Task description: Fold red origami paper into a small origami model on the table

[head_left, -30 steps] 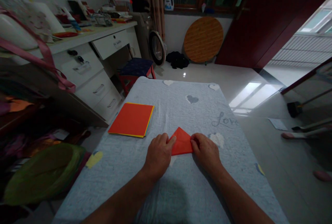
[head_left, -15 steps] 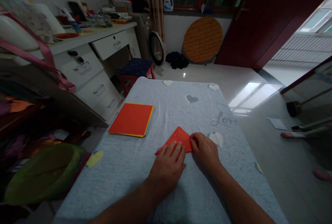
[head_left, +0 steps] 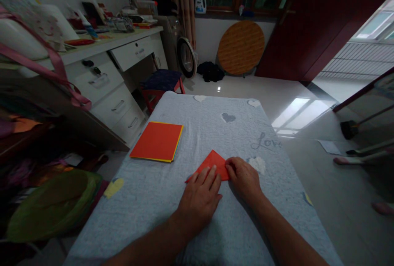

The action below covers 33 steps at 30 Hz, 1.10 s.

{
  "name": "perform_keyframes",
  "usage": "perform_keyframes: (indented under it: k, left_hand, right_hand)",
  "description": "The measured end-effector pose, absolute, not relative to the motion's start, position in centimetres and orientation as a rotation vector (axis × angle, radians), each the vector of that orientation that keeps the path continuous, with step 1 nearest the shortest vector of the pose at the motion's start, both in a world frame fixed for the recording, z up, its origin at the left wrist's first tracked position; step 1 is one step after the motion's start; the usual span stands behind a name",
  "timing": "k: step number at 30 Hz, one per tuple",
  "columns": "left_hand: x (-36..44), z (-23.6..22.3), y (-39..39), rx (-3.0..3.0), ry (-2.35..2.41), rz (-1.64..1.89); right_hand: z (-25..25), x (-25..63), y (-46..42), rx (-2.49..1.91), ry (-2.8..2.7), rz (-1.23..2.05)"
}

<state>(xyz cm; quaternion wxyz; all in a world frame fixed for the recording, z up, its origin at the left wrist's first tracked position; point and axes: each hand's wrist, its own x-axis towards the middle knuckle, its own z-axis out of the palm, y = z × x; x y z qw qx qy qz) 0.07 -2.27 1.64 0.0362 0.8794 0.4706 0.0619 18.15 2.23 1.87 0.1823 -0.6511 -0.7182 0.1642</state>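
While a cloth-covered surface (head_left: pixel 203 122) spreads below, 1 stack of coloured paper (head_left: pixel 157 141) lies on it. Right of that stack, the left hand (head_left: pixel 200 195) lies flat and the right hand (head_left: pixel 245 178), apart from it, pinches a corner: both touch 1 folded red sheet (head_left: pixel 213 160) resting on the surface.

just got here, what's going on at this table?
A person is handling folded red paper on a cloth-covered table. The left hand lies flat over its near edge; the right hand has bunched fingers at its right end, pinch unclear. A stack of colored paper, red on top, lies apart to the left.
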Motion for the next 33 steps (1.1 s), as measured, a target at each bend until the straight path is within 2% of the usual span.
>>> perform_keyframes:
  k: [11,15,18,22,27,33]
  left_hand:
    - [-0.5,1.4,-2.5,2.641,1.411,0.166]
    - [-0.5,1.3,-2.5,2.645,1.408,0.179]
    - [-0.5,1.5,-2.5,2.639,1.41,0.179]
    - [-0.3,2.3,-2.4,2.611,1.387,0.115]
    - [-0.3,2.6,-2.3,2.603,1.391,0.042]
    - [-0.5,1.8,-2.5,2.618,1.403,0.076]
  right_hand:
    - [2.7,19.7,2.9,-1.812,-2.13,0.537]
    - [4.0,20.3,2.2,-1.809,-2.16,0.327]
    - [4.8,19.4,-0.1,-1.552,-2.261,0.225]
    - [3.8,17.4,-3.8,-1.29,-2.338,0.316]
    - [1.6,16.6,-5.5,-1.299,-2.369,0.294]
    - [1.5,16.6,-5.4,-1.359,-2.4,0.223]
